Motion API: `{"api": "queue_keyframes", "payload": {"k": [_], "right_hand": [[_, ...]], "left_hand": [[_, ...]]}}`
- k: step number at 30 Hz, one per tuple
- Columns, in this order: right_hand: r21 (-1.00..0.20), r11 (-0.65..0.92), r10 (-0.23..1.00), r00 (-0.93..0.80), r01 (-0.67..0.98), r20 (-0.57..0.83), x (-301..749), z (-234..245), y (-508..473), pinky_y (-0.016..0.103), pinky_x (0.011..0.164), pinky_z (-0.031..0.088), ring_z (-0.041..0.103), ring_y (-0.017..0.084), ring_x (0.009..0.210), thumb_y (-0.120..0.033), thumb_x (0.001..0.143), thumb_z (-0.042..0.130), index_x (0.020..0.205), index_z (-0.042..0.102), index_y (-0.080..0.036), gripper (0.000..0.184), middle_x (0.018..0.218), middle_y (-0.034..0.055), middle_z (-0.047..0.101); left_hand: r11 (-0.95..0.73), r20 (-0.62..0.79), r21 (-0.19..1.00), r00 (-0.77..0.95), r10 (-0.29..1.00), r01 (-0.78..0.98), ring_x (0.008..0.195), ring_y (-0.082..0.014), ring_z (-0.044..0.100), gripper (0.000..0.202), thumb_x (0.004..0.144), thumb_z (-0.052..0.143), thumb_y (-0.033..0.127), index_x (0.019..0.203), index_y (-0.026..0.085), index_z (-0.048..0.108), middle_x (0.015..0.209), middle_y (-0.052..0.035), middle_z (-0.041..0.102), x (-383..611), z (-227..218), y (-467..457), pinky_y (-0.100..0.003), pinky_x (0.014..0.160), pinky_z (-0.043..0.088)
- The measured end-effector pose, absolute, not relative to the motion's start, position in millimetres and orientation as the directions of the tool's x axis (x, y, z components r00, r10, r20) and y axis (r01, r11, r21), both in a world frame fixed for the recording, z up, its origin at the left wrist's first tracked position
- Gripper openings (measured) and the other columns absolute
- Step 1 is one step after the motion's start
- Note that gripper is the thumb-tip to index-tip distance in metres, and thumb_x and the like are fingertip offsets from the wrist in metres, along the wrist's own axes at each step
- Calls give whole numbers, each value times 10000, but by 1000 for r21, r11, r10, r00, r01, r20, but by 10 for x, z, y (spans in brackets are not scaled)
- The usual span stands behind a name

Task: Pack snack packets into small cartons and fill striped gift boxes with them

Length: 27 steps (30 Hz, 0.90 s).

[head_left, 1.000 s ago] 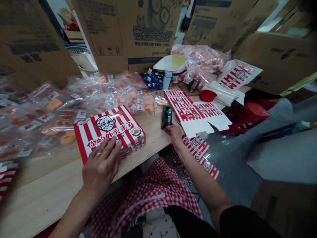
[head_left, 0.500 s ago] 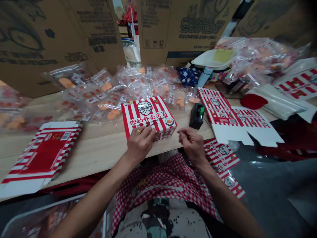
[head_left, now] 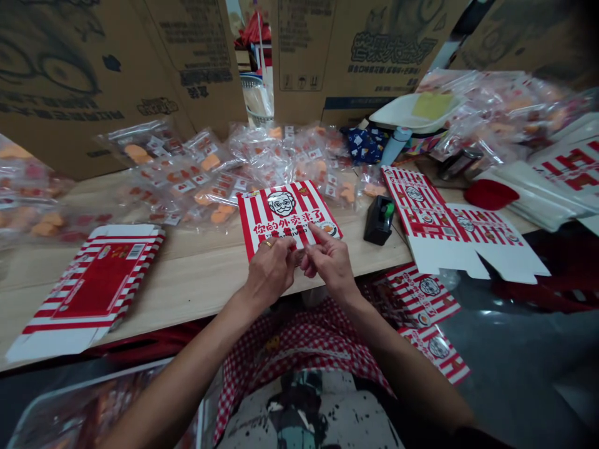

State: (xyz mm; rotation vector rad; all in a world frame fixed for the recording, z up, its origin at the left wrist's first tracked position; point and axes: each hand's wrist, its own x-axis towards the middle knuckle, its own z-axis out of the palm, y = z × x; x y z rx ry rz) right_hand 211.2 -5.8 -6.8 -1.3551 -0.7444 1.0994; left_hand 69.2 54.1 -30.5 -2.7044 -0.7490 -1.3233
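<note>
A red-and-white striped carton [head_left: 281,215] with a cartoon face on its lid sits on the wooden table before me. At its front edge my left hand [head_left: 271,267] is closed, fingers curled and pinched near the lid. Close beside it my right hand [head_left: 330,259] has its thumb and fingers pinched together, with the index finger reaching onto the lid. Whatever lies between the fingertips is too small or hidden to make out. To the right of the carton stands a black tape dispenser [head_left: 379,221] with a green core.
Flat striped cartons [head_left: 107,274] lie at the left, and unfolded ones [head_left: 416,199] at the right. Clear bags of toy food [head_left: 187,181] cover the table's back, before tall cardboard boxes [head_left: 187,62]. A blue bottle [head_left: 395,146] stands by a white tray [head_left: 407,112].
My right hand has moved left from beside the tape dispenser to the carton's front edge. My left hand has drawn its fingers in from lying on the lid to a pinch.
</note>
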Motion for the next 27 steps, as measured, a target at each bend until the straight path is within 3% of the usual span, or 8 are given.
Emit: {"api": "queue_keyframes", "payload": {"k": [3,9,15,20,24,26,27], "right_hand": [[-975,-175,895,390,-138,-216,2093,-121,0,203,372,431,526,124,379,-341,792,612,1542,468,-127,793,487,-56,609],[-988,-142,904,400,-55,-152,2137,-237,-2,238,389,441,509,138,405,-310,816,596,1505,523,-207,701,513,-61,588],[-999,-32,899,435,-18,-36,2108,-384,-91,293,576,553,531,151,550,-264,822,628,1535,452,-262,734,648,-32,643],[-999,-24,892,453,37,-5,2029,-505,-93,343,654,591,590,174,588,-236,876,548,1614,291,-275,783,699,-15,656],[-994,-52,933,360,98,-13,2035,-465,-328,363,654,584,646,190,612,-189,855,555,1645,161,-262,886,815,22,722],[-990,-53,939,344,128,-6,2141,-396,-513,354,644,567,638,184,607,-194,855,565,1627,221,-259,848,827,23,730],[-989,-47,930,368,142,9,2234,-361,-589,344,634,553,621,176,594,-206,858,571,1603,281,-256,801,811,13,724]], "left_hand": [[-882,752,179,518,408,436,791,-198,640,224,954,573,134,1167,169,512,902,-58,685,679,-297,538,-310,715,524],[-901,573,122,712,407,417,887,-251,614,265,945,495,103,1157,165,642,992,-112,684,665,-161,545,-385,776,516],[-851,522,264,675,521,454,917,-240,599,160,972,562,229,1012,148,695,1005,-117,643,758,-34,594,-400,819,525],[-838,525,206,666,530,505,907,-245,590,201,989,584,292,850,163,651,997,-111,650,868,-77,638,-424,837,527],[-838,490,129,700,519,531,941,-276,611,160,990,561,240,881,153,639,1027,-137,668,931,-97,588,-469,861,539],[-831,462,161,703,541,533,1003,-295,623,80,963,584,198,984,145,641,1085,-153,669,885,-65,552,-490,884,545],[-827,459,213,694,555,521,1062,-302,622,156,941,605,179,1091,144,630,1148,-161,663,825,-43,541,-499,915,543]]}}
